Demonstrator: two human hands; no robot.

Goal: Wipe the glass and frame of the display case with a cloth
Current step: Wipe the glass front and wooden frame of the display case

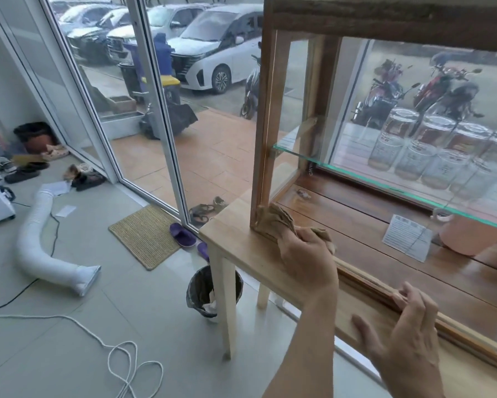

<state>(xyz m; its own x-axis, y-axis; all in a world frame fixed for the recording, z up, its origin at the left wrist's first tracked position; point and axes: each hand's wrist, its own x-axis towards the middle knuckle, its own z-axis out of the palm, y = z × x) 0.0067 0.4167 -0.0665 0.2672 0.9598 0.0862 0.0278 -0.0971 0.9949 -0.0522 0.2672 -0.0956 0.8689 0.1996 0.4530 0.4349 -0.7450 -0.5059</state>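
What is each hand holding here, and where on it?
Left hand grips the bunched cloth at its near end. Right hand holds nothing, resting on the case's bottom rail.

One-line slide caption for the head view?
Left hand presses cloth against case corner; right hand steadies the frame.

Bare strip of surface (241,248) runs along the case (270,110) front and past its left end: open passage. Left hand (307,259) with cloth (273,219) occupies the lower-left frame corner; right hand (408,337) rests on the bottom rail. Inside, glass shelf (356,170) carrying jars (414,145) limits headroom. Pink pot (465,237) and paper card (408,237) block the case floor at right; left floor clear.
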